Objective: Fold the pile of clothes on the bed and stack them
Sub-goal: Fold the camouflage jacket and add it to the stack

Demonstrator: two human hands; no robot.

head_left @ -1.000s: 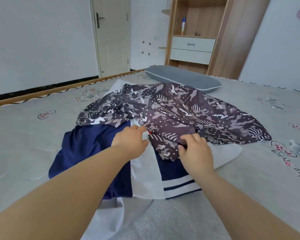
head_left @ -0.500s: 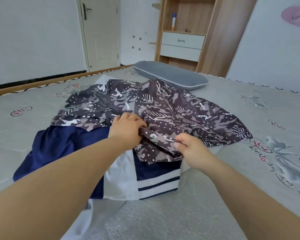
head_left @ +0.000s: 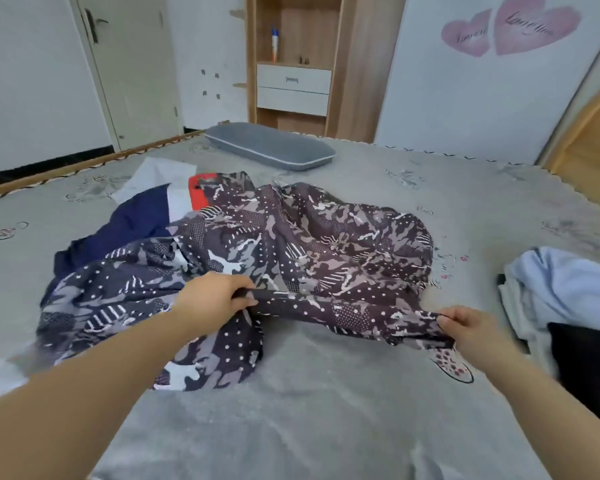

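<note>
Thin matt patterned cloth garment; fuzzy bedcover

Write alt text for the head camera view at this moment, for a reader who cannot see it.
A person's left hand and right hand each grip one edge of a dark patterned garment, stretching it between them above a grey bed. A navy and white garment lies partly under it; light blue clothes sit at the right, a grey pillow beyond.

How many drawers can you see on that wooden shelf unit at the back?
2, stacked in the wooden shelf unit against the far wall: the upper drawer with a small handle, and the lower drawer directly beneath it. None seem hidden.
</note>
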